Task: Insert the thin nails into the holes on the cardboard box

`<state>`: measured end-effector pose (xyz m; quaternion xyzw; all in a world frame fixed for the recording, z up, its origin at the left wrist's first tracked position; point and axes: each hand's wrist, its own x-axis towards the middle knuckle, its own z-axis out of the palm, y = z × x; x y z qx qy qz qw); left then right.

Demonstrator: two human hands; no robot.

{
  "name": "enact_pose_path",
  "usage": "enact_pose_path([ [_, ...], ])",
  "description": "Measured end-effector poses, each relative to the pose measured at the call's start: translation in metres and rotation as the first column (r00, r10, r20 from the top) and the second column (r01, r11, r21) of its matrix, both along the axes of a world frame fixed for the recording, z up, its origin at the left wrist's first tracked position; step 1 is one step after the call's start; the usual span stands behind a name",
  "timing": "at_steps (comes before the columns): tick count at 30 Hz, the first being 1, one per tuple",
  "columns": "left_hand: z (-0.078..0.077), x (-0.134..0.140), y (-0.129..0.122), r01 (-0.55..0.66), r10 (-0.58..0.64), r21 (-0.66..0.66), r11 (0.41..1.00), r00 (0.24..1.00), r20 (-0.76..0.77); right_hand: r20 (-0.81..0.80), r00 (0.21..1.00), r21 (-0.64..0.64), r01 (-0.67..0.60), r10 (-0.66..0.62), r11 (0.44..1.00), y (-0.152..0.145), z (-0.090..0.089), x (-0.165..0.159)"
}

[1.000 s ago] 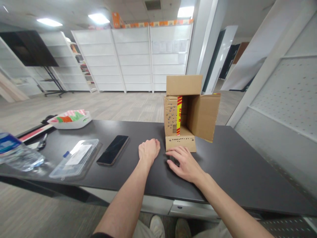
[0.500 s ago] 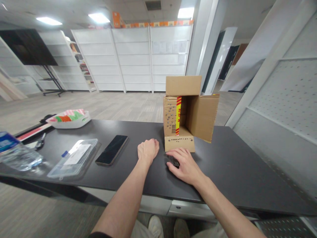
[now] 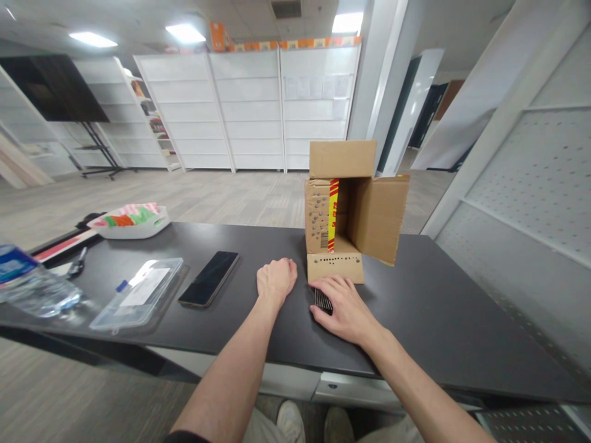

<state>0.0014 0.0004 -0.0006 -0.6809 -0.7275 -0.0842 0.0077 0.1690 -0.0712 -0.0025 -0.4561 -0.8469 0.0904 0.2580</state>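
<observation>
Barely moved since the earlier frame, with left hand fisted, hiding any contents, and right hand curved around the striped thing, probably for steadying it, between the box and the front edge of the table.

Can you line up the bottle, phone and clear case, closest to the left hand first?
1. Phone: just left of the left hand.
2. Clear case: farther left, past the phone.
3. Bottle: at the picture's left edge.
</observation>
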Motion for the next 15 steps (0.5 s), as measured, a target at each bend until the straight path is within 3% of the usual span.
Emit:
enact_pose_path([
  [15,0.0018,-0.0006,-0.0015,0.002,-0.002,0.005,1.0,1.0,-0.013,0.026,1.0,-0.019,0.003,-0.002,1.0,-0.0002,0.0019,-0.0017],
])
